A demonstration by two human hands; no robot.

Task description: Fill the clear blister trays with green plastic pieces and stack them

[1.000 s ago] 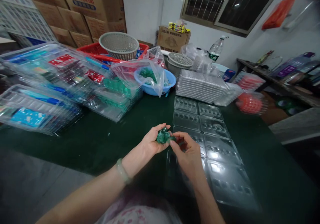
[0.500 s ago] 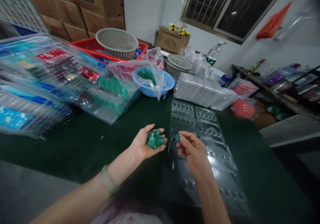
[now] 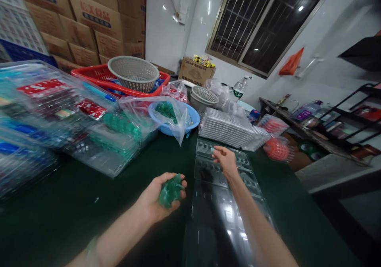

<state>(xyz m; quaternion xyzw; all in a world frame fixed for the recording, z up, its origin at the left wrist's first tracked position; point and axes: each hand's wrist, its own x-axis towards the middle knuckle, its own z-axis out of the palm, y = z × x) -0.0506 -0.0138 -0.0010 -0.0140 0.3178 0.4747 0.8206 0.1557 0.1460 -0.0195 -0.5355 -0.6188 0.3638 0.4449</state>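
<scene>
A clump of small green translucent pieces (image 3: pixel 171 190) fills the upturned palm of my left hand (image 3: pixel 157 197), its fingers curled around them. Their exact kind cannot be made out. My right hand (image 3: pixel 225 158) pinches one small pale-green piece (image 3: pixel 212 149) between thumb and fingertips. It is over the far end of a row of clear plastic blister trays (image 3: pixel 208 173), which lie flat with molded hollows. Part of the trays is hidden under my right forearm. Beyond them, a blue basin (image 3: pixel 190 128) holds more green pieces, partly covered by a clear plastic bag (image 3: pixel 175 128).
Stacked clear trays (image 3: pixel 228 128) stand behind the row. Filled clear packages (image 3: pixel 98 140) pile up on the left. A red basket (image 3: pixel 89 74) with a grey colander (image 3: pixel 133 74) sits at the back, near small grey baskets (image 3: pixel 205 96) and a water bottle (image 3: pixel 240 86).
My right hand has reached forward to the far end of the trays with a piece. My left hand has come nearer to me and closed more around its pieces. The view has tilted up.
</scene>
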